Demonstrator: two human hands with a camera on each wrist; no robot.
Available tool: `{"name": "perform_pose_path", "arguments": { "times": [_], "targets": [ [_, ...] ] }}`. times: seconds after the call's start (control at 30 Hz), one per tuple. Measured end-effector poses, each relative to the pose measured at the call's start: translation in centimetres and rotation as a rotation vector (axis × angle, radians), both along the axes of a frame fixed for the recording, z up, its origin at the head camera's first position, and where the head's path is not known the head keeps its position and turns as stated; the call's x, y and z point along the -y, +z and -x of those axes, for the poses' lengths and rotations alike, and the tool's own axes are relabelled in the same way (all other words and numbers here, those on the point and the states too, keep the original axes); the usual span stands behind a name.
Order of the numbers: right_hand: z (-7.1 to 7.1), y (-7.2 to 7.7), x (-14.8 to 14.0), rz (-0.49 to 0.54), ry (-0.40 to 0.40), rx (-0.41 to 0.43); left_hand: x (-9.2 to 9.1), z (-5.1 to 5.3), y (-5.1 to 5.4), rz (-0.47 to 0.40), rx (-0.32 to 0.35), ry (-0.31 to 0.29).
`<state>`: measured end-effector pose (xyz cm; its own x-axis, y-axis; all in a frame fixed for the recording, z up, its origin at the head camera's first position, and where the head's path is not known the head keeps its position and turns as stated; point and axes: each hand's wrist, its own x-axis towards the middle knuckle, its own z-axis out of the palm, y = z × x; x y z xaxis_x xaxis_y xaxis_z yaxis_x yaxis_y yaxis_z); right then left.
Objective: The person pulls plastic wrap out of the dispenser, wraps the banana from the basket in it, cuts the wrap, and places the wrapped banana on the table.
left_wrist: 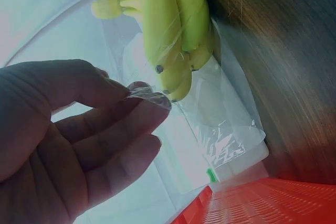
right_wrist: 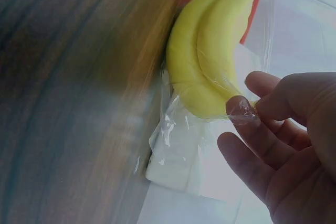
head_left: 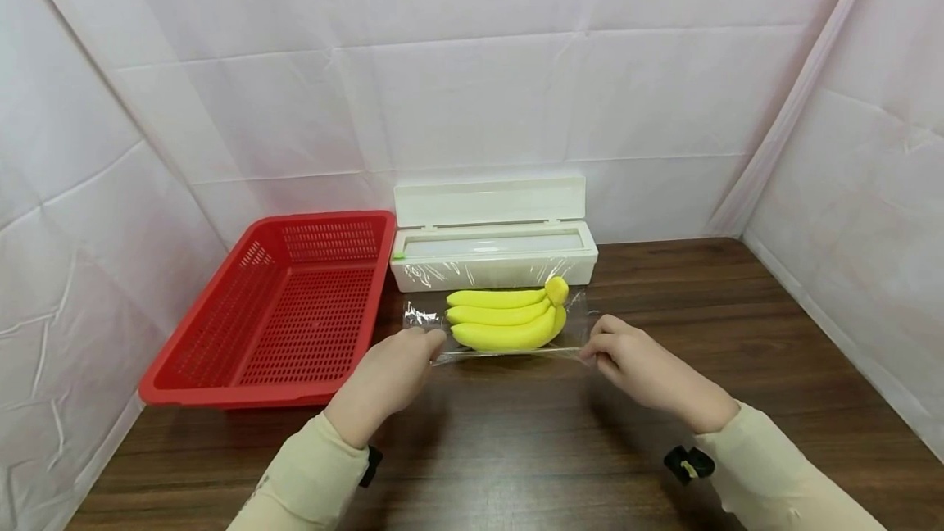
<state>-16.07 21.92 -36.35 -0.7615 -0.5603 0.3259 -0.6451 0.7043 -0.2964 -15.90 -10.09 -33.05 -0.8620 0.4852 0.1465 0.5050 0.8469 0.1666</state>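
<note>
A bunch of yellow bananas (head_left: 505, 319) lies in front of the white cling film dispenser (head_left: 494, 256), its stem end toward the right. Clear cling film (head_left: 424, 314) stretches from the dispenser toward me around the bananas; whether it passes over or under them is hard to tell in the head view. My left hand (head_left: 394, 367) pinches one near corner of the film between thumb and fingers, as the left wrist view shows. The opposite near corner is pinched by my right hand (head_left: 634, 359); in the right wrist view film wraps over its fingertip (right_wrist: 242, 107).
A red plastic basket (head_left: 310, 326) with slotted walls stands to the left, close to the dispenser. The dispenser's lid (head_left: 490, 201) is raised, and a green piece (head_left: 399, 256) sits at its left end. White sheeting (head_left: 472, 97) walls the dark wooden table (head_left: 509, 449).
</note>
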Motion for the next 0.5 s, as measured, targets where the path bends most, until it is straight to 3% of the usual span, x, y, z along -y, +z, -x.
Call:
{"name": "perform_pose_path", "arguments": {
  "times": [0.2, 0.5],
  "targets": [
    [0.8, 0.0, 0.1, -0.008, -0.030, -0.057, -0.1, 0.4, 0.1, -0.003, -0.025, 0.018],
    [1.4, -0.3, 0.0, 0.002, -0.067, -0.035, -0.1, 0.7, 0.0, -0.030, -0.133, 0.021]
  ]
}}
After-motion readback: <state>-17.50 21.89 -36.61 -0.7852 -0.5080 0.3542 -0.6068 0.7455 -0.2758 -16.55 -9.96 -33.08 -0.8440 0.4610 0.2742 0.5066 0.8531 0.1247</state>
